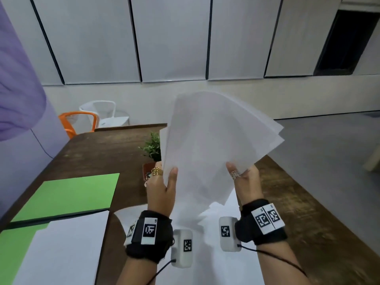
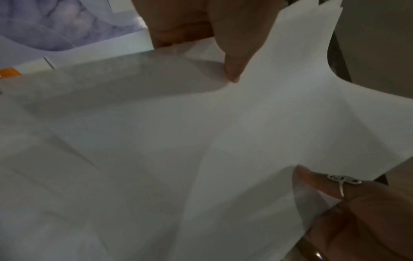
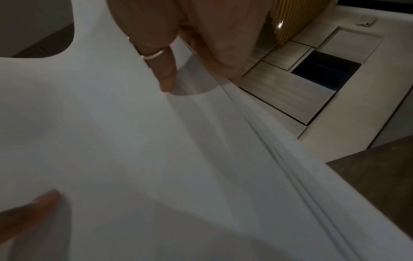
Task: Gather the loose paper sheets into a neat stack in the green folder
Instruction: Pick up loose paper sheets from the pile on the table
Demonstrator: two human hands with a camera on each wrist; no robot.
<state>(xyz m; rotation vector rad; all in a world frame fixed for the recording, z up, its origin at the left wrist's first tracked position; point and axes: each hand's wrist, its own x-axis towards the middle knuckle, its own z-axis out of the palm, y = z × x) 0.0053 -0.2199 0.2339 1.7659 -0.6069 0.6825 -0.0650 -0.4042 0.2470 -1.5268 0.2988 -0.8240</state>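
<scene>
Sheets (image 1: 216, 145) stand upright, fanned, over the desk (image 1: 98, 153), pinched by your left hand (image 1: 162, 190) and right hand (image 1: 246, 182); folder (image 1: 67, 196) lies open near-left, so your left is nearer.

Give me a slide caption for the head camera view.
Both hands lift fanned paper sheets beside open green folder.

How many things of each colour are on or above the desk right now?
Green: 1, the open folder
White: 3, the held sheets, a sheet on the folder, loose sheets on the desk
Green-leaved: 1, the potted plant
Total: 5
</scene>
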